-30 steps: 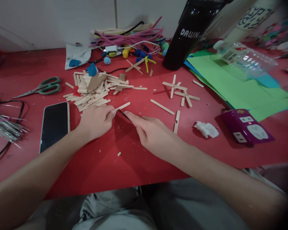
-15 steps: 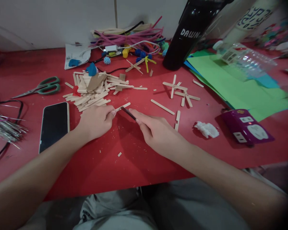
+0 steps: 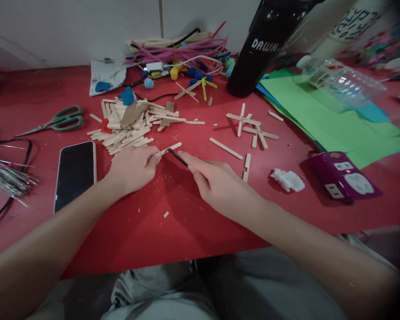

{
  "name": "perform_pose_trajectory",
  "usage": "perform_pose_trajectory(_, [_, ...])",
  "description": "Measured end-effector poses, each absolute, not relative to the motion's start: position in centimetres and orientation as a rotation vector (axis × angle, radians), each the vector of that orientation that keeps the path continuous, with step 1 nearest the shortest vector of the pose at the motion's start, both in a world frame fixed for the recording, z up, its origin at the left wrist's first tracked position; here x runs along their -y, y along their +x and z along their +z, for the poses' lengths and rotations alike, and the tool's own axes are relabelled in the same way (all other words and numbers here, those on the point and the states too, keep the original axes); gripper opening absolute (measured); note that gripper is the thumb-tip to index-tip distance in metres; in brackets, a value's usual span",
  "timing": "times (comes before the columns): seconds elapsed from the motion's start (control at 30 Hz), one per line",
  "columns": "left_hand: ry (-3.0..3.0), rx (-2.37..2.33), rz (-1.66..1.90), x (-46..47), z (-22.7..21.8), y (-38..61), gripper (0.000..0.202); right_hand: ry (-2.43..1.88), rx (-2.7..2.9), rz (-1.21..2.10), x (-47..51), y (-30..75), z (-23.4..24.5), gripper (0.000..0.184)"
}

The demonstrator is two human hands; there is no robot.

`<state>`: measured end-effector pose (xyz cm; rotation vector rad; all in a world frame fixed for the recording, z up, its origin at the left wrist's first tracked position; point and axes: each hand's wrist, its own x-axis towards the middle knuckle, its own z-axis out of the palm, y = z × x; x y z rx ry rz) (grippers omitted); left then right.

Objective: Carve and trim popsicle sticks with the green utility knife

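Observation:
My left hand (image 3: pixel 133 169) rests on the red table (image 3: pixel 173 222) with its fingers pinched on one end of a pale wooden craft stick (image 3: pixel 171 148). My right hand (image 3: pixel 216 184) is closed round a thin dark blade (image 3: pixel 177 157), forefinger stretched along it. The blade's tip lies against the stick close to my left fingertips. A heap of craft sticks (image 3: pixel 130 124) sits just beyond my left hand. Small wood chips lie scattered on the table around both hands.
A black phone (image 3: pixel 75 173) lies left of my left hand, green scissors (image 3: pixel 58 122) farther left. Glued stick crosses (image 3: pixel 250 126), loose sticks, a white wad (image 3: pixel 286 180), a purple socket block (image 3: pixel 345 178), green paper (image 3: pixel 323 118), a black bottle (image 3: pixel 260 49) and pipe cleaners (image 3: pixel 180 51) fill the right and back.
My right hand has slid the blade a little away from me along the stick, from beneath the stick's end to just beside it. My left hand has kept its hold.

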<state>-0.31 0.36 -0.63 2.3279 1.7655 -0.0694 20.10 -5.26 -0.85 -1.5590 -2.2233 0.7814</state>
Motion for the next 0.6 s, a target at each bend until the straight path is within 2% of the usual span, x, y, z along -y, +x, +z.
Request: perform_pose_trajectory(0.6, [2.356, -1.740, -0.049, -0.28, -0.87, -0.50, 0.028, -1.619, 2.320, 0.755, 5.09, 19.69, -0.21, 0.060])
